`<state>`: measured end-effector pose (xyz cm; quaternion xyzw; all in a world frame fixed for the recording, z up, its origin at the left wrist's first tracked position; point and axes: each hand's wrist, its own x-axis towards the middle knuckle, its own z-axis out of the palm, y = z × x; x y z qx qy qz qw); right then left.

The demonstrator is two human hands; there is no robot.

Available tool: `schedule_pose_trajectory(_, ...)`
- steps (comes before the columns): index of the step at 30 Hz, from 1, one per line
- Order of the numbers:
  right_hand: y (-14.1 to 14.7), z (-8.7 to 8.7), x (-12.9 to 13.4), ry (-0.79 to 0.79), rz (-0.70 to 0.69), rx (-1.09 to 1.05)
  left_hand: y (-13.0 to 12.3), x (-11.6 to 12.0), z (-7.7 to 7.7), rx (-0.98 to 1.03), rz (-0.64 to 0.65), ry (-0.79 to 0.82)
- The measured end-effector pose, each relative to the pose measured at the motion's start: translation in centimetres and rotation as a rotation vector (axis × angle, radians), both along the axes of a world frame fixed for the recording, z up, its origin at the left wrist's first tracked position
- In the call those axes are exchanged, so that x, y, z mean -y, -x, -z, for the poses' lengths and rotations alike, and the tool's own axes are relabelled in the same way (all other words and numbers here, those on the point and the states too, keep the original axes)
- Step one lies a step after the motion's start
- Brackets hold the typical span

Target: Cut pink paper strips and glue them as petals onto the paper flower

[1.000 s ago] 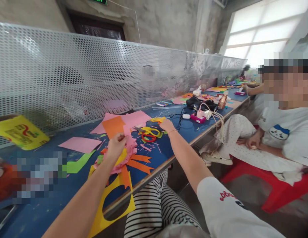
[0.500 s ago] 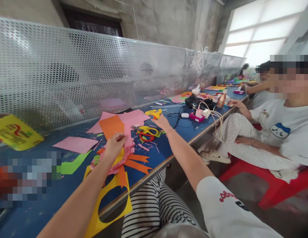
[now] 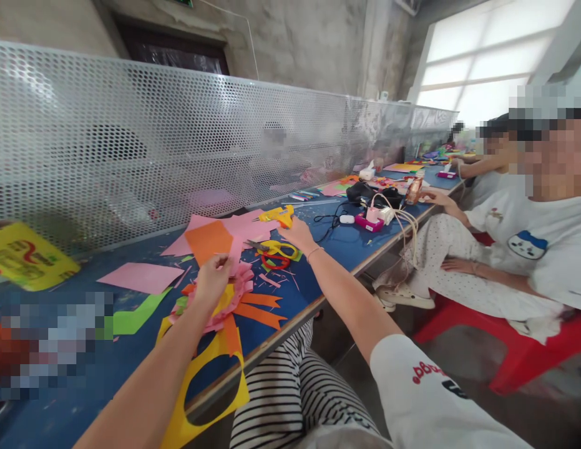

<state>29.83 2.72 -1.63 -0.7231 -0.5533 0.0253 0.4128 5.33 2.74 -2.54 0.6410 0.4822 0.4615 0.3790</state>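
Note:
My right hand [image 3: 296, 234] is closed around the handle of a yellow hot glue gun [image 3: 277, 216], its nozzle pointing left over pink paper. My left hand [image 3: 213, 275] pinches a pink paper strip [image 3: 236, 249], partly hidden by the fingers. Below that hand lies a round paper piece with a ruffled pink rim [image 3: 244, 280], a yellow middle and orange paper ribbons [image 3: 259, 310]. Yellow-handled scissors [image 3: 283, 249] and a red-handled pair [image 3: 275, 262] rest between my hands. An orange sheet [image 3: 208, 242] lies on pink sheets behind the left hand.
A yellow sheet with round cutouts [image 3: 243, 390] hangs over the table edge. Green paper [image 3: 138, 313], a pink sheet [image 3: 139, 277] and a yellow packet [image 3: 32, 255] are at left. Cables and a purple power strip [image 3: 369, 222] lie right. A perforated screen [image 3: 178, 156] stands behind; a person sits at right.
My right hand has brought the glue gun left, closer to my left hand. The pink strip has shifted slightly left with my left fingers. The view has tilted a little.

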Motion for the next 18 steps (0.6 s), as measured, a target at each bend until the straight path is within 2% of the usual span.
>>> schedule_pose_trajectory(3,0.5,0.0,0.4,-0.115,-0.079,0.03,0.1,-0.1,0.2,0.007,-0.006,-0.019)
schedule_pose_trajectory(6,0.9,0.1,0.9,-0.184,-0.131,0.068,0.4,-0.3,0.4,-0.019,-0.063,-0.121)
schedule_pose_trajectory(10,1.5,0.2,1.5,-0.183,-0.186,0.153,0.5,-0.3,0.8,-0.003,-0.055,-0.193)
schedule_pose_trajectory(18,2.4,0.3,1.4,-0.168,-0.112,0.232,-0.1,0.0,1.1,0.034,-0.024,-0.128)
